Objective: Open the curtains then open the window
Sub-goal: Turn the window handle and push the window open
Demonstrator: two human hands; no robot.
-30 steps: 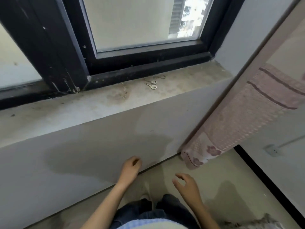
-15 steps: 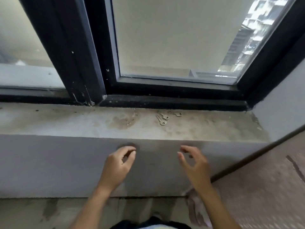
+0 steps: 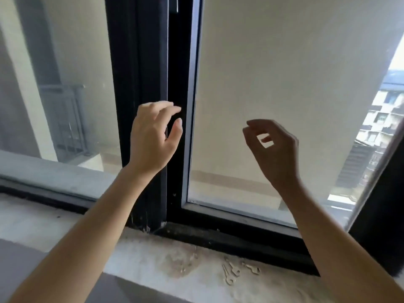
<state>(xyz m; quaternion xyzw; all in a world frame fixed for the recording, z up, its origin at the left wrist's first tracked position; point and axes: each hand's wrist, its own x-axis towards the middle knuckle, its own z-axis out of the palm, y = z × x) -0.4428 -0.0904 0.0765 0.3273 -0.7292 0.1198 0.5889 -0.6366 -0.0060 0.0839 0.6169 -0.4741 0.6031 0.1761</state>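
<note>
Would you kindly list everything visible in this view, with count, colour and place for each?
window frame: one, black, upright post in the middle, rails along the bottom
window panes: two, clear glass, left and right of the post
windowsill: one, pale grey, stained, below the frame
keys: a few, small and silvery, on the sill under the right pane; exact count unclear
buildings: several, pale, outside at far right
railing: one, grey, outside behind the left pane
left hand: one, raised in front of the post, fingers curled, empty
right hand: one, raised before the right pane, empty
</note>
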